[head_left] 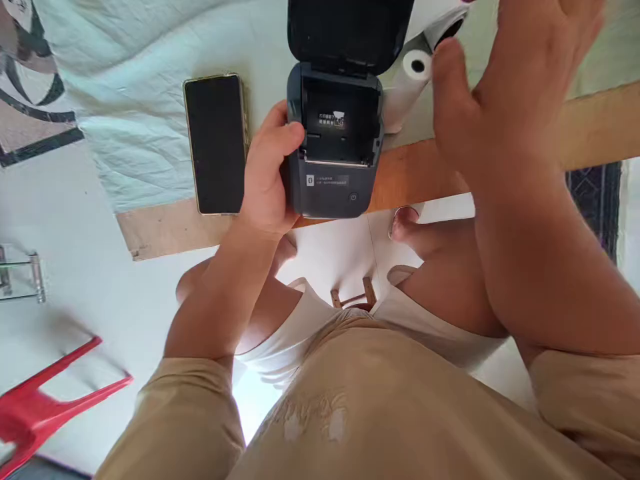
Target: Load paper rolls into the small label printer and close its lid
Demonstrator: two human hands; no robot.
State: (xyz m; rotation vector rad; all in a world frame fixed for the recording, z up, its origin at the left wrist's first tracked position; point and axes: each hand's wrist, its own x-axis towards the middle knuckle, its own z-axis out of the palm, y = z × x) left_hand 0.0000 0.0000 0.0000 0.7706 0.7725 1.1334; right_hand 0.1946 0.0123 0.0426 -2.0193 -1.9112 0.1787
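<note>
A small dark grey printer (335, 153) stands at the table's near edge with its lid (350, 30) flipped up, showing an empty paper bay. My left hand (267, 177) grips the printer's left side, thumb on its top edge. My right hand (505, 87) hovers above the table to the right of the printer, fingers spread, holding nothing. A white paper roll (407, 83) lies just right of the printer, partly behind my right thumb.
A black phone (217, 143) lies face up left of the printer on a pale green cloth (140, 87). The wooden table edge (410, 177) runs across. Below are my knees, white floor, a red plastic stool (45, 400) and a glass item (20, 273).
</note>
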